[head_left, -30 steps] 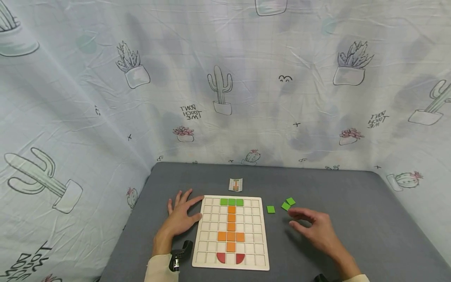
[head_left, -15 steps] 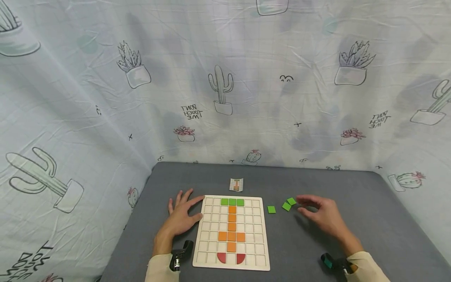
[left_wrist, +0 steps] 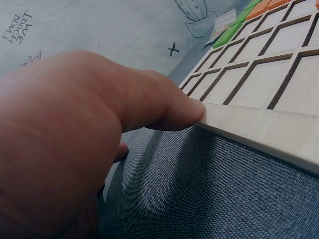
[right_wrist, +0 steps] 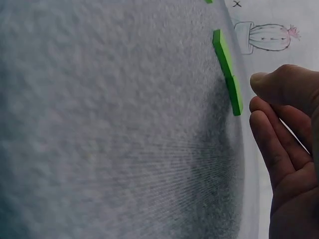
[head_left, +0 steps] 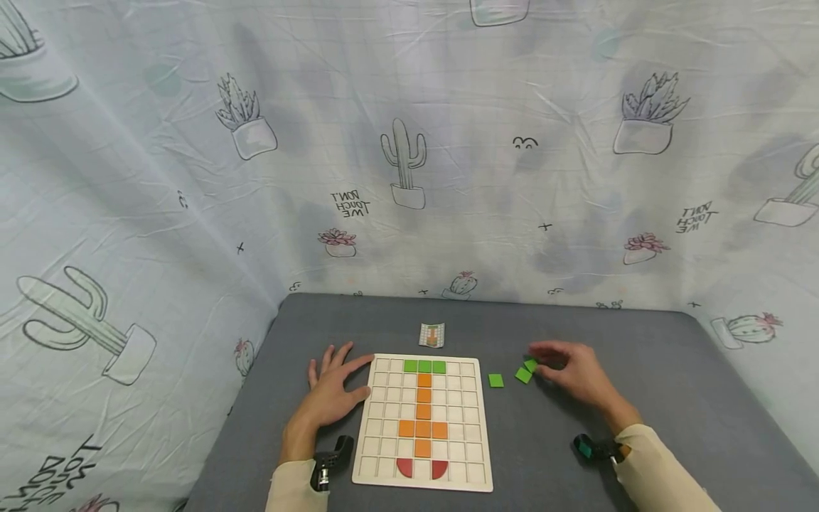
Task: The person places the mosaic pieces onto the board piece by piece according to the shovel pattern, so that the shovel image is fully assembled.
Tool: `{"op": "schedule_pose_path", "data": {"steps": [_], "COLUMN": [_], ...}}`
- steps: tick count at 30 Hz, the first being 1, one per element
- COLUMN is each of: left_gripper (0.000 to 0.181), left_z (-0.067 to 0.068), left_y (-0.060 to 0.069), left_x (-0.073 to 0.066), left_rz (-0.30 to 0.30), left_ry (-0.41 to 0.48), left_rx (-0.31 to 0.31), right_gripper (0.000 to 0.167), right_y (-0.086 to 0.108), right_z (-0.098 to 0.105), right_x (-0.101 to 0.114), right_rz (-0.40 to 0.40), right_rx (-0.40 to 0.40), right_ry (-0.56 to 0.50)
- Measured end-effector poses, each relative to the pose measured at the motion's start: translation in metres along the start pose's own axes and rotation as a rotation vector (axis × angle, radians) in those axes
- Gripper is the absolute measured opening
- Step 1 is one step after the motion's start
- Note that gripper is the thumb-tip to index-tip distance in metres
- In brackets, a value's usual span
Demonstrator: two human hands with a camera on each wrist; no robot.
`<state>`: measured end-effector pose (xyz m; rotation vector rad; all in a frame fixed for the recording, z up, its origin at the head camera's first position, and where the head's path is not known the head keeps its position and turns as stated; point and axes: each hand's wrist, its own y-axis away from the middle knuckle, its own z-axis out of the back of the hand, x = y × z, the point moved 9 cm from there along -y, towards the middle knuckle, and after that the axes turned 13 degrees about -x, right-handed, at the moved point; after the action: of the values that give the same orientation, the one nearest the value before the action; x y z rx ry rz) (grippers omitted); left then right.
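Observation:
My left hand [head_left: 329,398] lies spread at the left side of a pale wooden grid board [head_left: 456,412], its thumb touching the board's edge in the left wrist view. A green row [head_left: 425,366], an orange cross-shaped column [head_left: 424,411] and two red quarter-round pieces [head_left: 404,467] fill some of the cells. To the right of the board lie three loose green square tiles [head_left: 495,380]. My right hand [head_left: 576,373] hovers beside two adjoining green tiles [right_wrist: 223,54], thumb and forefinger apart, with nothing seen between them.
Behind the board a small pattern card [head_left: 431,335] lies on the grey tabletop [head_left: 358,316]. A cactus-print cloth [head_left: 473,213] rises along the back and both sides. Each wrist wears a black camera mount [head_left: 595,448].
My right hand first drew back to the right of the tiles, then came forward and left, close to the farthest green tile. The left hand kept its place at the board.

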<state>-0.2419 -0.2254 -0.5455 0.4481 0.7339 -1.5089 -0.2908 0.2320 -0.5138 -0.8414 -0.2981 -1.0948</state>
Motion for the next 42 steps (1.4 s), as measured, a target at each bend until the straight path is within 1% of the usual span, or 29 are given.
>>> {"op": "schedule_pose_path", "data": {"steps": [8,13,16,21,24,31,34,37,39,42], "left_gripper": [0.060,0.060,0.060,0.060,0.060,0.060,0.060,0.060,0.060,0.060], "left_z": [-0.001,-0.002,-0.002,-0.001,-0.002,-0.002,-0.002,-0.002,-0.002,-0.002], "left_y": [-0.001,-0.001,-0.001,-0.001,-0.001,-0.001,-0.001,-0.001,-0.002,-0.002], "left_x": [-0.001,0.000,0.001,0.000,0.000,0.000,0.000,0.001,0.002,0.003], "left_rz": [-0.004,-0.005,-0.007,-0.009,-0.007,-0.003,-0.004,-0.008,-0.007,-0.007], "left_ry": [-0.002,0.000,0.001,-0.001,-0.001,0.006,0.007,0.009,0.009,0.006], "left_rx": [0.001,0.001,0.000,-0.002,-0.002,0.000,0.001,0.000,0.003,0.004], "right_gripper": [0.040,0.040,0.042,0.043,0.041,0.039,0.039,0.039,0.040,0.040], "right_y": [-0.001,-0.001,0.000,0.005,0.008,0.016,0.020,0.024,0.027,0.034], "right_z": [-0.005,-0.003,-0.002,-0.004,-0.003,0.006,0.012,0.016,0.018,0.020], "right_x": [-0.007,-0.003,-0.002,-0.004,-0.004,0.000,0.004,0.010,0.016,0.027], "right_rz": [-0.022,-0.020,0.000,0.000,-0.002,0.048,0.030,-0.013,-0.040,-0.055], "right_rx": [0.033,0.034,0.033,0.032,0.013,-0.059,-0.074,-0.082,-0.091,-0.117], "right_ry": [-0.020,-0.019,-0.008,0.030,0.038,0.080,0.084,0.072,0.060,0.044]}}
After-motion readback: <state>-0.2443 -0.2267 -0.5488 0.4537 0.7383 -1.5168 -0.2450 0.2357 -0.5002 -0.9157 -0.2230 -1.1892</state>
